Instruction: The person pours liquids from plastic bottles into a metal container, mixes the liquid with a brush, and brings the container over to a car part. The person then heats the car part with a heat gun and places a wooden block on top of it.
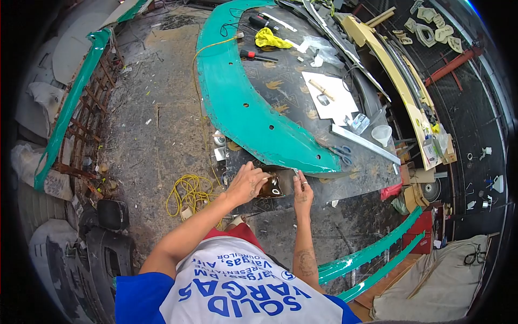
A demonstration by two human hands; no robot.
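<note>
A long curved teal panel lies on the dark, patterned work table and ends in a point on the right. Just below its near edge is a dark, glossy, brownish piece, between my two hands. My left hand is at the left of this piece, against the panel's edge, with fingers bent and pressed together. My right hand, with a ring on one finger, has thumb and fingertips together at the panel's edge, right of the glossy piece. What either pinch holds is too small to make out.
A coiled yellow cord lies on the floor at left. The table carries a yellow cloth, a black-and-red tool, white paper, a metal bar and a white funnel. Teal strips are at lower right.
</note>
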